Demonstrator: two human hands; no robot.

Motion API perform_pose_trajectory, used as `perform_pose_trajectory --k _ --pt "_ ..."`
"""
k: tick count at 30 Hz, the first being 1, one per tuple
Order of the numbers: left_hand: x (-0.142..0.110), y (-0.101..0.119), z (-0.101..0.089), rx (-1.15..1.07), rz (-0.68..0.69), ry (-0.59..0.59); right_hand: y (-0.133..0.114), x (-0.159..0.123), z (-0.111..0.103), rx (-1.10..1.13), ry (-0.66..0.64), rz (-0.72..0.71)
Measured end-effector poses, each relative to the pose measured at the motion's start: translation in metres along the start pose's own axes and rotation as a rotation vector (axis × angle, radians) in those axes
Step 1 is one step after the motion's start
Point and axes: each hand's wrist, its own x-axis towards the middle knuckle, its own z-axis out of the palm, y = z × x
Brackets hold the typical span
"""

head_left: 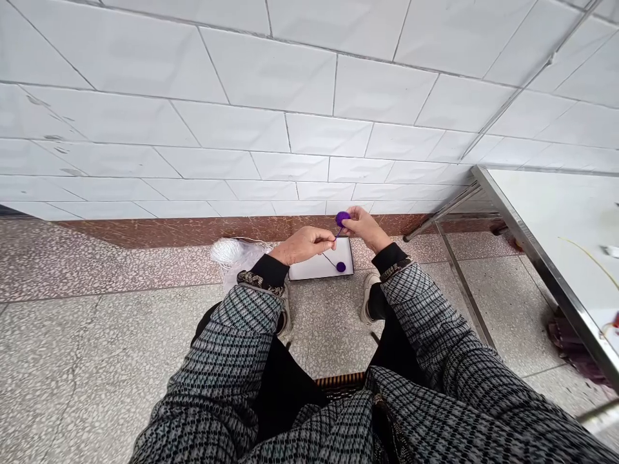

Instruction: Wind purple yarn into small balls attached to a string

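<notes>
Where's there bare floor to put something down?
Bare speckled floor shows between the beige shoes and left of the grey-checked left sleeve. It's crowded around the shallow white box: fuzzy purple balls, left hand, right hand, white yarn.

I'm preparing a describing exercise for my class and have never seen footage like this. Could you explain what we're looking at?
There is no machine here: these are a seated person's own bare hands. The single picture comes from a camera worn on the head, looking forward and down, so the sleeves reach in from below.

The right hand holds a purple ball. The left hand pinches a purple strand near it. A second purple ball shows against a shallow white box; whether it rests there or hangs is hard to tell.

The box is on the speckled floor, beside white yarn and clear plastic. A metal-edged table stands to the right.
</notes>
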Motion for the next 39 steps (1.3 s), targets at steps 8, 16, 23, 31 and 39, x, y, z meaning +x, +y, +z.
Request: perform_pose_trajectory --k 8,16,23,31,39 --pt "0.000 -0.004 -0.005 0.012 -0.074 0.294 -0.012 -0.018 -0.004 -0.067 -0.674 0.024" --pt "0.009 -0.011 0.007 0.024 -0.097 0.120 -0.015 -0.010 -0.012 0.615 -0.329 -0.135" --pt "0.008 0.000 0.010 -0.013 0.035 -0.108 -0.007 0.001 -0.007 0.414 0.036 -0.049" --pt "0.002 0.001 0.000 -0.082 -0.005 0.232 -0.005 -0.010 0.000 -0.158 -0.314 0.003" --pt "0.007 -0.009 0.002 -0.027 -0.054 0.342 -0.017 -0.014 -0.012 0.429 -0.415 -0.118"
